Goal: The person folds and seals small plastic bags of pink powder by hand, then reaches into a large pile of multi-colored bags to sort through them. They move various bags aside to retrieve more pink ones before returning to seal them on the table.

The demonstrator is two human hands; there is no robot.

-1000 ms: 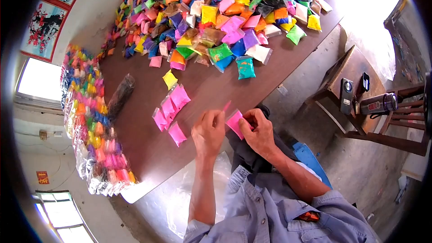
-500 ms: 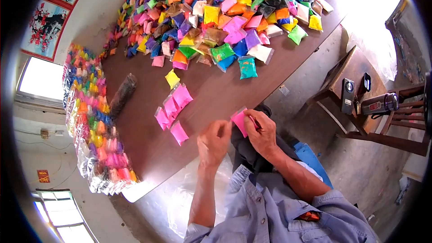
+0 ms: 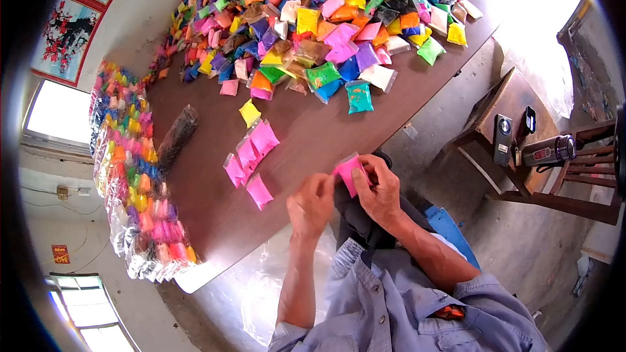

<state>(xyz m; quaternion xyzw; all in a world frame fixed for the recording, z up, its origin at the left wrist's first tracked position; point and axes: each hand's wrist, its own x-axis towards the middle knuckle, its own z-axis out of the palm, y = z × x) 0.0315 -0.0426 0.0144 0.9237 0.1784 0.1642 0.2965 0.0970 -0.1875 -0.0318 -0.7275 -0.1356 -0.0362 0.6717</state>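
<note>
A pink packet [image 3: 347, 173] is pinched by its right side in my right hand [image 3: 379, 189], just past the near edge of the brown table [image 3: 326, 133]. My left hand [image 3: 311, 203] is closed, its fingertips at the packet's left edge; what they grip, if anything, is hidden. Left of my hands, several pink packets [image 3: 246, 155] lie close together, with one separate pink packet [image 3: 259, 191] nearer me and a yellow packet [image 3: 250, 113] just above them. A teal packet [image 3: 358, 98] lies at the near side of a large pile of coloured packets [image 3: 306, 21].
Clear bags of coloured packets [image 3: 140, 176] line the table's left end, beside a dark rolled bundle [image 3: 177, 135]. To the right, a small wooden stand [image 3: 495, 107] holds a dark device [image 3: 503, 137] and a flask [image 3: 549, 151]. Clear plastic [image 3: 261, 280] lies below the table edge.
My left fingertips have moved slightly right, up to the packet's edge. My right thumb now presses across the packet's face.
</note>
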